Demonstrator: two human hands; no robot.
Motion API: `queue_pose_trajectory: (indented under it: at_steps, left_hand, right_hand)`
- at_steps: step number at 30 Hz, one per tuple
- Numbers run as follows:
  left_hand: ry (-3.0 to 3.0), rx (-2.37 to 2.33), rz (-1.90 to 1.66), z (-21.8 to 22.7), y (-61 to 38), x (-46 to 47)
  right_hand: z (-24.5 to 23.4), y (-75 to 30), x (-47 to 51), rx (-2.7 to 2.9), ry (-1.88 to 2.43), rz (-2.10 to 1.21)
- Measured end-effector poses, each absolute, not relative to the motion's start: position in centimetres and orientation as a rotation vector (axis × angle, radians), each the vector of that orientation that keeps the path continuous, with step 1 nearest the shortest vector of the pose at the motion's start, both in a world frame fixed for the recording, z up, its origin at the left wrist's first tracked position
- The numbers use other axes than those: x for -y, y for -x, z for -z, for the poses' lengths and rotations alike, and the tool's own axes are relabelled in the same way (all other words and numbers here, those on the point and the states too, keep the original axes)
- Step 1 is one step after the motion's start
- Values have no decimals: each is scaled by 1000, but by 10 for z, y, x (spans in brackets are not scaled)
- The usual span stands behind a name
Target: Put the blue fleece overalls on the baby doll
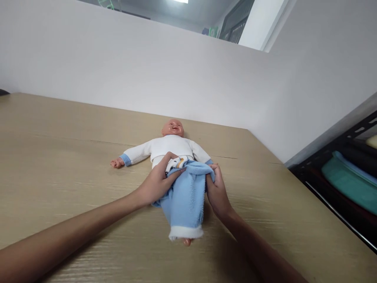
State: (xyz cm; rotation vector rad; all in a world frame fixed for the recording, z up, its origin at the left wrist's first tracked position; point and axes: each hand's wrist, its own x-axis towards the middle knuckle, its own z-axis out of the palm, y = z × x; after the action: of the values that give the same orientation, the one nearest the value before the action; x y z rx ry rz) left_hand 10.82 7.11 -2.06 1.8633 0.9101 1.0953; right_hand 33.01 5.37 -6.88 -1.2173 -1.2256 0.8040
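A baby doll (173, 128) lies on its back on the table, arms spread, in a white top (171, 146) with blue cuffs. Light blue fleece pants (187, 202) with a white hem cover its lower body, and a foot tip pokes out below the hem. My left hand (159, 179) grips the waist of the pants on the left, by a white and orange printed patch. On the other side, my right hand (216, 188) pinches the waistband edge between thumb and fingers. Folded cloth hides most of the legs.
The wooden table (73, 169) meets a white wall (132, 70) behind the doll's head. At the right stands a black rack (312, 173) holding folded teal cloth (347, 182). A window opening shows above the wall.
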Motion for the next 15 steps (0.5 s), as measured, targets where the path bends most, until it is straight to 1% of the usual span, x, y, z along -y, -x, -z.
queue_pose_trajectory:
  at_steps: [2,6,10,15]
  left_hand:
    - [-1969,-1006,-1127,18,-109,-71]
    - [-2084,-1119,-1041,15,-109,-80]
    - [-2113,-1192,-946,16,-107,-97]
    - [-2303,-1259,-779,14,-113,-108]
  right_hand:
    - [69,-329,-56,1206,1225,-830]
    - [71,-326,-60,1167,1214,-887]
    - [86,-323,-70,1112,1174,-1050]
    - [103,-325,-83,1015,1130,-1211]
